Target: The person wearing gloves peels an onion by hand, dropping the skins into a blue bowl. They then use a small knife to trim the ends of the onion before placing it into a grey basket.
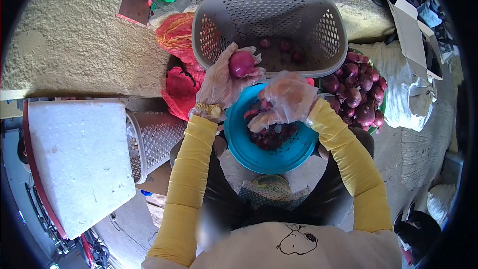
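Note:
In my left hand (pixel 219 77), gloved in clear plastic, a peeled-looking, shiny red onion (pixel 242 64) rests against the fingers, just over the near rim of the grey basket. My right hand (pixel 288 98), also in a plastic glove, hangs over the blue basin (pixel 239 147) with its fingers curled downward. Motion and the loose plastic blur it, and whatever it grips is not clear. Dark red onion skins (pixel 271 139) lie in the basin. Inside the grey perforated basket (pixel 271 5) are several red onions.
A heap of red onions (pixel 361 92) sits to the right, beside a white sack (pixel 408 94). Red mesh bags (pixel 181 87) lie left of the basket. Further left are a white foam board (pixel 79 164) and another perforated basket (pixel 162 137). A black cat-like shape (pixel 418 229) is at lower right.

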### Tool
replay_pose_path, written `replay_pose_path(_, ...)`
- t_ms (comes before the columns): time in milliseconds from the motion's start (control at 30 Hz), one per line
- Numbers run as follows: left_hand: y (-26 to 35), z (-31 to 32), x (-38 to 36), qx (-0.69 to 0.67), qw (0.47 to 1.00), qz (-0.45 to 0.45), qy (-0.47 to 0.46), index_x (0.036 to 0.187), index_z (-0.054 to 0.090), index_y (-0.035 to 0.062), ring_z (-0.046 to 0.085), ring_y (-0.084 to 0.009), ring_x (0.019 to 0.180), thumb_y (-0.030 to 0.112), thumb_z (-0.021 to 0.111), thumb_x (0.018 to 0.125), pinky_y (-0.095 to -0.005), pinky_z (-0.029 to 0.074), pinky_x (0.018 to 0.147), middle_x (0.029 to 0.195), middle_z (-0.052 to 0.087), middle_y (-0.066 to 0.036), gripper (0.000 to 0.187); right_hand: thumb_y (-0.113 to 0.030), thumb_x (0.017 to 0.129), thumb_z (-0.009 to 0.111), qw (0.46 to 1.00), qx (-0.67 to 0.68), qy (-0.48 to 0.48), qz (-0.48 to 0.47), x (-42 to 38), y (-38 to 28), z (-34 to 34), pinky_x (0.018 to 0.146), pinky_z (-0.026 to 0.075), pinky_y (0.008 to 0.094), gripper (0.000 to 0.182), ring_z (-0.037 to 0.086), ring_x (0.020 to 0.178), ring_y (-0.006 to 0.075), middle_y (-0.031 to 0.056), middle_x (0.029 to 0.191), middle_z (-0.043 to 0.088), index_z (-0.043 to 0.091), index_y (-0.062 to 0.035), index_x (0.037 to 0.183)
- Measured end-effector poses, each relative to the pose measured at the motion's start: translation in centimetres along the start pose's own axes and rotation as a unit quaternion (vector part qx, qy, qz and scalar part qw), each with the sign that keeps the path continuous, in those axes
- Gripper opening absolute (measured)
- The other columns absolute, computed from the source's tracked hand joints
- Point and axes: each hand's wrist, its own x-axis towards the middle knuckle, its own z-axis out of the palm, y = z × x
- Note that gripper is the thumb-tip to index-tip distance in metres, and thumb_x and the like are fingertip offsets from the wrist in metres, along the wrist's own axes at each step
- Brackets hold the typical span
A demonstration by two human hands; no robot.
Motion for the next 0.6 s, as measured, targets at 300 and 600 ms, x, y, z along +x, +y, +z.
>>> replay_pose_path(300,-0.3,1.6,-0.2,0.025,0.999,-0.001,0.047,0.128,0.057,-0.0086,0.072,-0.0303,0.081,0.037,0.052,0.107,-0.0442,0.065,0.079,0.108,0.07,-0.019,0.051,-0.08,0.065,0.076,0.976,-0.022,0.148,0.159,0.4,0.0,-1.8,0.068,0.053,0.0425,0.083,0.068,0.07,0.0342,0.0135,0.071,0.068,0.071,-0.0031,0.094)
replay_pose_path(600,-0.7,0.7,0.3,0.027,0.999,-0.026,-0.024,0.126,0.059,-0.0086,0.072,-0.0292,0.084,0.035,0.053,0.107,-0.0425,0.066,0.075,0.106,0.07,-0.018,0.048,-0.079,0.061,0.08,0.973,0.026,0.14,0.184,0.6,0.4,-1.0,0.074,0.053,0.0437,0.092,0.069,0.077,0.0368,0.0185,0.077,0.069,0.069,0.0033,0.101)
